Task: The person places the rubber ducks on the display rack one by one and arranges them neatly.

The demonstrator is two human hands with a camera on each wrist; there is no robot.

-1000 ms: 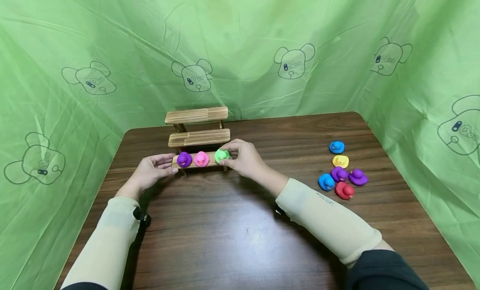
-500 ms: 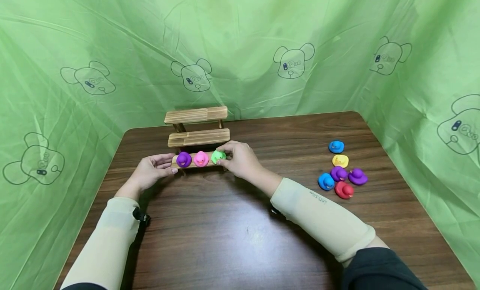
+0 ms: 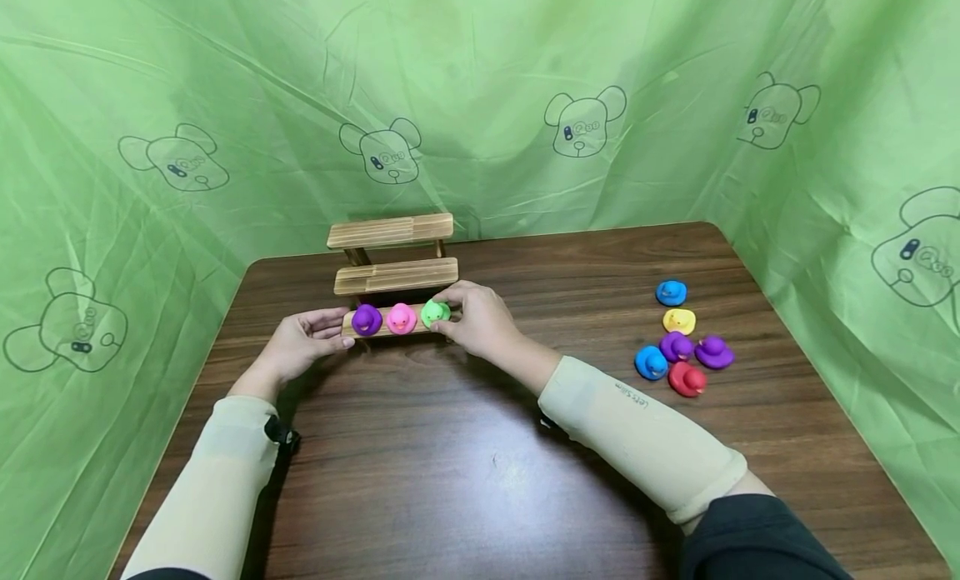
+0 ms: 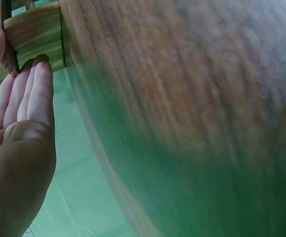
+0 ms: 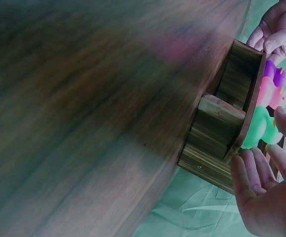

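Observation:
A three-step wooden display stand [image 3: 396, 276] stands at the back left of the table. On its lowest step sit a purple rubber duck [image 3: 366, 320], a pink rubber duck [image 3: 401, 318] and a green rubber duck [image 3: 435, 313], in a row from left to right. My right hand [image 3: 480, 317] pinches the green duck between thumb and index finger; its other fingers extend beside the step's end in the right wrist view. With thumb in front and fingers behind, my left hand [image 3: 296, 347] holds the step's left end. The left wrist view shows those fingers [image 4: 39, 94] against the stand's side.
Several loose ducks lie on the right of the brown table [image 3: 480, 480]: blue ducks [image 3: 671, 293], a yellow duck [image 3: 679, 322], purple ducks [image 3: 714, 352] and a red duck [image 3: 687, 379]. A green curtain [image 3: 480, 105] hangs close behind the table and along both sides.
My right hand has slid the green duck slightly left along the lowest step, nearer the pink duck. My left hand keeps its place at the step's left end.

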